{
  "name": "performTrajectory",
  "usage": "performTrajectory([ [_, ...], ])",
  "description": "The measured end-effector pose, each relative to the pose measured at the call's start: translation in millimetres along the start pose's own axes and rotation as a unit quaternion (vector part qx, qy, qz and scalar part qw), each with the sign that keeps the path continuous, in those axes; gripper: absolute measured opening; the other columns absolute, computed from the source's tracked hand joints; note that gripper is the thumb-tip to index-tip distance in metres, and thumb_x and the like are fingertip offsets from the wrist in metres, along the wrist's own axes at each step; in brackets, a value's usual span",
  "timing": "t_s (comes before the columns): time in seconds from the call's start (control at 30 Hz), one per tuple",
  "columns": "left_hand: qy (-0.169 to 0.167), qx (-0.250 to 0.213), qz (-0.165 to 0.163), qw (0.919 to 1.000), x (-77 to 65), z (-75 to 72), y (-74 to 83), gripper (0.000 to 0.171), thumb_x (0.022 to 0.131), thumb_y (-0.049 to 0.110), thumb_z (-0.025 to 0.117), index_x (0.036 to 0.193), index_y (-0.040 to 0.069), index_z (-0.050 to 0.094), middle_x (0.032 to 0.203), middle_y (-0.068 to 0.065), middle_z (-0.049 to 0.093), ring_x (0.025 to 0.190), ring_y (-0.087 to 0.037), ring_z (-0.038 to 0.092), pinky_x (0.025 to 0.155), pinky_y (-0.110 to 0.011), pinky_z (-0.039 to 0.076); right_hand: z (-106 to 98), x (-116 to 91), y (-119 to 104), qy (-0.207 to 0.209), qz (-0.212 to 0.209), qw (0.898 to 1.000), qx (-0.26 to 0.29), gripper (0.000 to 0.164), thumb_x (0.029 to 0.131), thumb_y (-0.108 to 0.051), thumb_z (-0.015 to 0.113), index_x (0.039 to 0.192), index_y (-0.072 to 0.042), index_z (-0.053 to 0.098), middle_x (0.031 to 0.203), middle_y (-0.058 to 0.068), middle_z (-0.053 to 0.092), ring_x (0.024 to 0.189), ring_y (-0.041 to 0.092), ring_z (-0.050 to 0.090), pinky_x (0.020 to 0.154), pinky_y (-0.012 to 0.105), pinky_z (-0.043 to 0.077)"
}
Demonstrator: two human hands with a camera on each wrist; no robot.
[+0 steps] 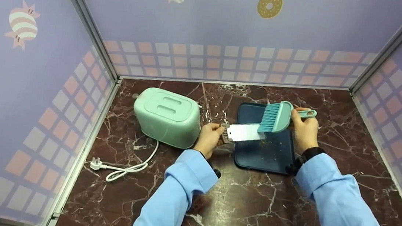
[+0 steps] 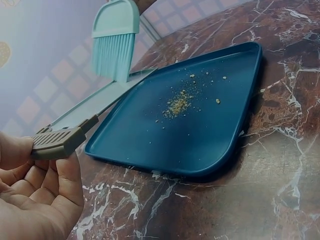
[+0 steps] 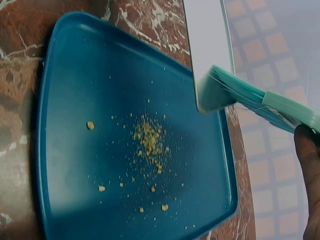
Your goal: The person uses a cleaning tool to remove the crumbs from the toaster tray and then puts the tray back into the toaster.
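Observation:
My left hand pinches the ridged brown end of a flat metal crumb tray, thumb on top and fingers below. The crumb tray reaches out over a dark blue serving tray. In my right hand is the handle of a mint-green brush. Its bristles bend against the far end of the crumb tray in the right wrist view. Yellowish crumbs lie in a small heap on the serving tray, with a few larger bits scattered around.
A mint-green toaster stands left of my left hand. Its white cord and plug lie on the dark red marbled table. Pale flecks show behind the left hand. Patterned purple panels enclose the back and sides.

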State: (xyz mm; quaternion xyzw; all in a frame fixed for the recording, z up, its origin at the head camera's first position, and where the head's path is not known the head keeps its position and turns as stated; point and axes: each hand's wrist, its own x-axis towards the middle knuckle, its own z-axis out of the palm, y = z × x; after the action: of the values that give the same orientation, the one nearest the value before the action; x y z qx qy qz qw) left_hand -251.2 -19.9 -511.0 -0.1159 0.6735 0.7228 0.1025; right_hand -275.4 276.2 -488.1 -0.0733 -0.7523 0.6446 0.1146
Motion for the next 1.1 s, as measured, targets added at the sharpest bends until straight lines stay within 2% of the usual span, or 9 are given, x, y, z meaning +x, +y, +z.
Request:
performTrajectory([
  [0.17, -0.003, 0.012, 0.002, 0.9999, 0.0, -1.8, 0.9, 0.028, 0.106, 0.011, 0.054, 0.128, -0.005, 0.062, 0.089, -0.006, 0.061, 0.064, -0.013, 0.055, 0.055, -0.024, 0.046, -7.6, 0.6, 2.4, 0.020, -0.009, 0.999, -0.048, 0.042, 0.107, -0.035, 0.054, 0.130, 0.000, 0.053, 0.116, 0.018, 0.063, 0.088, 0.005, 0.069, 0.075, 0.019, 0.059],
  [0.4, -0.003, 0.012, 0.002, 0.9999, 0.5, -4.0, 0.6, 0.030, 0.107, 0.010, 0.053, 0.131, -0.006, 0.059, 0.102, -0.009, 0.059, 0.076, -0.015, 0.056, 0.063, -0.026, 0.052, -9.1, 3.4, 4.1, 0.063, 0.005, 0.996, -0.061, 0.036, 0.106, -0.034, 0.057, 0.126, -0.004, 0.057, 0.102, 0.002, 0.063, 0.082, 0.005, 0.065, 0.071, 0.020, 0.055],
  [0.5, -0.001, 0.004, 0.002, 1.0000, 0.4, -4.9, 0.4, 0.025, 0.106, 0.009, 0.054, 0.125, -0.006, 0.062, 0.100, -0.009, 0.059, 0.077, -0.015, 0.056, 0.063, -0.026, 0.053, -9.5, 3.6, 3.7, 0.077, 0.001, 0.993, -0.086, 0.037, 0.106, -0.034, 0.056, 0.127, -0.004, 0.058, 0.098, -0.001, 0.061, 0.077, 0.006, 0.059, 0.067, 0.021, 0.050],
  [0.63, -0.002, -0.005, 0.003, 1.0000, 0.1, -5.8, 0.5, 0.019, 0.106, 0.008, 0.054, 0.115, -0.005, 0.064, 0.092, -0.006, 0.056, 0.073, -0.015, 0.054, 0.061, -0.026, 0.052, -11.1, 2.7, 2.5, 0.091, 0.000, 0.991, -0.100, 0.041, 0.106, -0.037, 0.056, 0.130, -0.003, 0.059, 0.100, 0.000, 0.061, 0.079, 0.010, 0.057, 0.067, 0.021, 0.047],
  [0.83, -0.003, 0.000, -0.001, 1.0000, 1.2, -5.5, -1.2, 0.017, 0.106, 0.009, 0.054, 0.111, -0.004, 0.065, 0.088, -0.005, 0.053, 0.068, -0.014, 0.050, 0.059, -0.026, 0.050, -13.3, 3.5, 1.0, 0.108, 0.011, 0.992, -0.068, 0.040, 0.105, -0.038, 0.057, 0.130, -0.006, 0.058, 0.103, -0.001, 0.061, 0.082, 0.010, 0.059, 0.070, 0.025, 0.050],
  [0.93, -0.003, 0.002, -0.003, 1.0000, 1.1, -5.3, -1.7, 0.018, 0.106, 0.010, 0.054, 0.114, -0.003, 0.065, 0.089, -0.004, 0.053, 0.068, -0.013, 0.050, 0.060, -0.027, 0.050, -10.9, 5.4, -0.9, 0.111, 0.009, 0.993, -0.039, 0.037, 0.105, -0.036, 0.058, 0.128, -0.007, 0.058, 0.104, 0.000, 0.062, 0.086, 0.009, 0.061, 0.073, 0.022, 0.051],
  [1.1, -0.012, -0.006, 0.001, 0.9999, 0.4, -4.1, -1.8, 0.021, 0.107, 0.008, 0.053, 0.118, -0.005, 0.065, 0.090, -0.006, 0.056, 0.071, -0.014, 0.053, 0.061, -0.027, 0.050, 2.4, 5.5, -9.6, 0.090, 0.002, 0.994, 0.062, 0.032, 0.104, -0.029, 0.061, 0.126, -0.006, 0.057, 0.108, 0.011, 0.065, 0.092, 0.016, 0.070, 0.075, 0.021, 0.058],
])
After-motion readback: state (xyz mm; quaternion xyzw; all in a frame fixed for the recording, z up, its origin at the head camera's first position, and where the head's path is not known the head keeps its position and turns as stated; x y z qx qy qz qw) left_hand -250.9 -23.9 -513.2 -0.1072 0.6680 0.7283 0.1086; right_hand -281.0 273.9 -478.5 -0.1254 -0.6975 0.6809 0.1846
